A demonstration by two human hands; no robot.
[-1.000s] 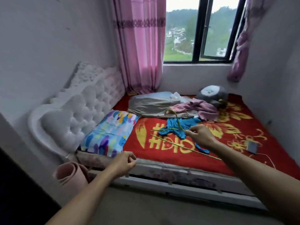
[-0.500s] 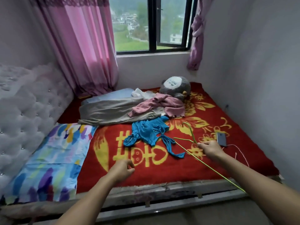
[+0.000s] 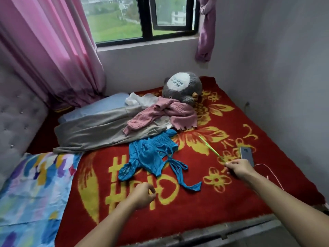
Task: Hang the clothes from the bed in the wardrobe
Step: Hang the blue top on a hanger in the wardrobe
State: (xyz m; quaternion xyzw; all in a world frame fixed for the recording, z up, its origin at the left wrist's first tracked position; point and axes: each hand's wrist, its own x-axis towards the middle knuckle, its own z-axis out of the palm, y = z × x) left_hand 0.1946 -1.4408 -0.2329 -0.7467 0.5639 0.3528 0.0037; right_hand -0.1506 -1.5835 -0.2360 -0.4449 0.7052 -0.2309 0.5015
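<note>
Pickup step: the right hand pinches a green hanger over the bed; the left hand hovers loosely curled and empty, near the blue top. The next move likely calls for threading the hanger into the top. The hanger's hook is hard to make out, and the wardrobe is out of view
</note>
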